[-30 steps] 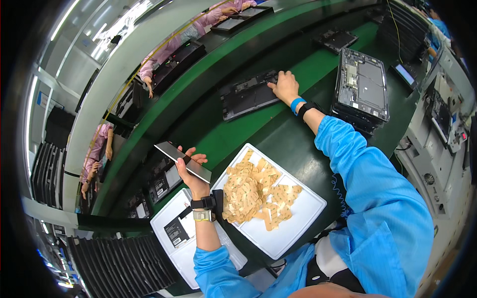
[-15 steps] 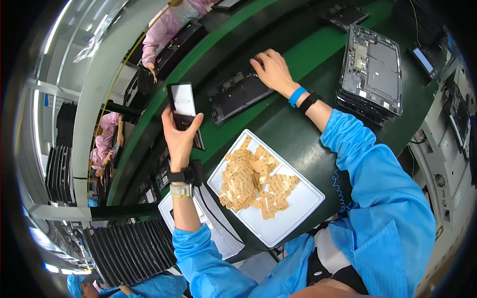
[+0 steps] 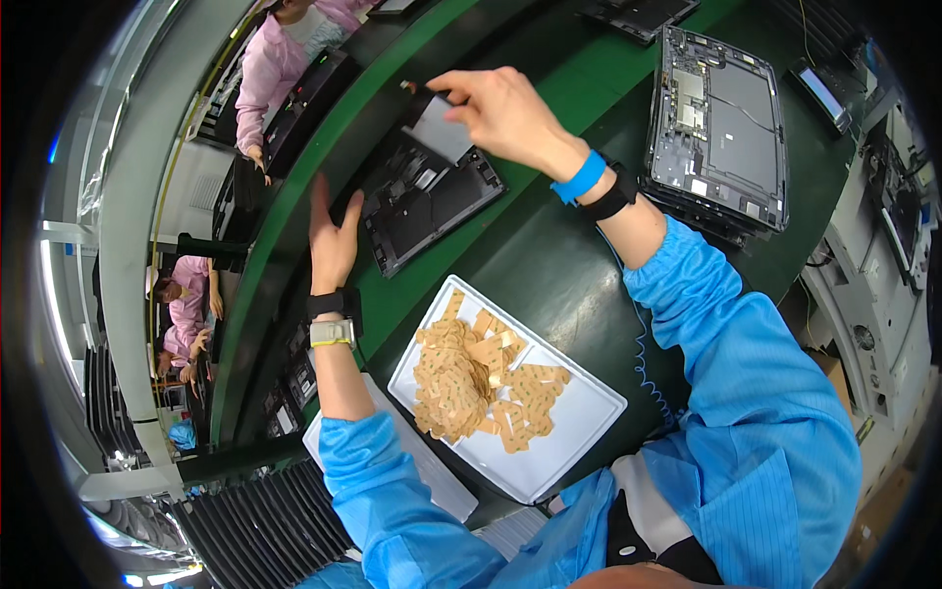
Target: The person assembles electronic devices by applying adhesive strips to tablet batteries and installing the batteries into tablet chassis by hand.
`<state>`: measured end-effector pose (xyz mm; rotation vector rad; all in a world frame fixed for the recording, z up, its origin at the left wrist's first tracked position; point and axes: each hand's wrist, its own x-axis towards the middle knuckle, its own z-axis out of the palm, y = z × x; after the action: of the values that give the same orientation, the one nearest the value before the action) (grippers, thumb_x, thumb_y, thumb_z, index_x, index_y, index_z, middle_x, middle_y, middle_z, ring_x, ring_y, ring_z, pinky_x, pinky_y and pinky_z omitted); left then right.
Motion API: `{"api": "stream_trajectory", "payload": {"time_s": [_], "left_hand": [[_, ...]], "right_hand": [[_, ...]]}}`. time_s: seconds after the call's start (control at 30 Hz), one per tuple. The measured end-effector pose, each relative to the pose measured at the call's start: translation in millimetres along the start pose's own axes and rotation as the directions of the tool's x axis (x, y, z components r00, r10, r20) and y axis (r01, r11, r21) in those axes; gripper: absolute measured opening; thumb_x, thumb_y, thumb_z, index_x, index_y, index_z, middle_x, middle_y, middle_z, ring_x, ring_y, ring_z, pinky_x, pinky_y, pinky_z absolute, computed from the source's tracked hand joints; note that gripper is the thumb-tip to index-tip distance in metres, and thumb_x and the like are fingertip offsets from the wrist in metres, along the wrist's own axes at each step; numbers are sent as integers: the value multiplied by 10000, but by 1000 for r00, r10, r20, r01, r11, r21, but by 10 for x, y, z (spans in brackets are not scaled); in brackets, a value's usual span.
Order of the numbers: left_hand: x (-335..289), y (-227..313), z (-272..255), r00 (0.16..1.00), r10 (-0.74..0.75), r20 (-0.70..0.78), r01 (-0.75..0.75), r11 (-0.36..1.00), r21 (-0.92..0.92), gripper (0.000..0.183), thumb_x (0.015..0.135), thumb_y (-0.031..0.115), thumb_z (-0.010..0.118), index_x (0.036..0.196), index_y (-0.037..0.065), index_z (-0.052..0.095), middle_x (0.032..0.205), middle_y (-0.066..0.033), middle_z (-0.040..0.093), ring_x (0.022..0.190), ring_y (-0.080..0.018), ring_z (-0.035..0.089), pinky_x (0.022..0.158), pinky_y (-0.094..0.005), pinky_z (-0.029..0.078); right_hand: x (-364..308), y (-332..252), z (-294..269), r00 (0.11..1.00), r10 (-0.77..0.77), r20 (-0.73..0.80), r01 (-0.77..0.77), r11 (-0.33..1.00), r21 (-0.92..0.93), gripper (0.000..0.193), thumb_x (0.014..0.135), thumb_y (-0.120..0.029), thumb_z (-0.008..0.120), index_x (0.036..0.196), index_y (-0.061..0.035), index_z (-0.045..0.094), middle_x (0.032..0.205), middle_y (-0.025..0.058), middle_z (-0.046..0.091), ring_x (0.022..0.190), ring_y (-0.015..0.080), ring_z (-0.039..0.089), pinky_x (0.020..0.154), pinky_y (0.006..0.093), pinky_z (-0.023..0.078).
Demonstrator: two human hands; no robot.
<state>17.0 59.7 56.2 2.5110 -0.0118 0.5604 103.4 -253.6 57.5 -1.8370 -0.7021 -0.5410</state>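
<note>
My right hand [image 3: 515, 113] pinches a flat silver-and-black rectangular piece [image 3: 442, 130] between thumb and fingers. The piece tilts over the far end of a thin black device shell [image 3: 427, 216], hiding part of it; whether they touch, I cannot tell. Beside the shell's left edge, my left hand [image 3: 335, 240] has its thumb and fingers apart and holds nothing. The shell lies on the green-and-black bench. Closer to me, a white tray [image 3: 579, 429] bears a heap of tan adhesive pieces [image 3: 453, 383].
At the right stands a stack of opened device shells [image 3: 731, 147], with a small screen device [image 3: 822, 98] behind it. Another shell [image 3: 643, 15] lies at the far edge. Left are a row of black panels [image 3: 260, 520] and co-workers in pink sleeves [image 3: 265, 79]. A blue coiled cord [image 3: 643, 368] hangs near my right arm.
The silver-and-black piece has passed from my left hand to my right, and is now over the shell. My left hand is empty. The whole view has shifted slightly.
</note>
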Motion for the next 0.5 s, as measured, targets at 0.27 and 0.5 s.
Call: {"api": "stream_trajectory", "payload": {"time_s": [0.27, 0.5], "left_hand": [[-940, -319, 401, 914, -214, 345, 77, 926, 370, 671, 1035, 363, 590, 1537, -42, 406, 1604, -389, 259, 1420, -536, 393, 1191, -483, 356], [-970, 84, 868, 951, -52, 306, -98, 885, 455, 583, 1025, 296, 588, 1487, -40, 470, 1556, -323, 413, 1448, -477, 390, 1202, -508, 334]], "right_hand": [[-15, 413, -74, 992, -86, 93, 107, 962, -253, 486, 814, 21, 732, 1288, -73, 681, 867, 186, 725, 819, 374, 705, 737, 439, 551], [-20, 541, -16, 984, 98, 146, -48, 949, -312, 442, 807, -13, 755, 1236, -41, 649, 804, 175, 693, 783, 369, 693, 712, 441, 542]]}}
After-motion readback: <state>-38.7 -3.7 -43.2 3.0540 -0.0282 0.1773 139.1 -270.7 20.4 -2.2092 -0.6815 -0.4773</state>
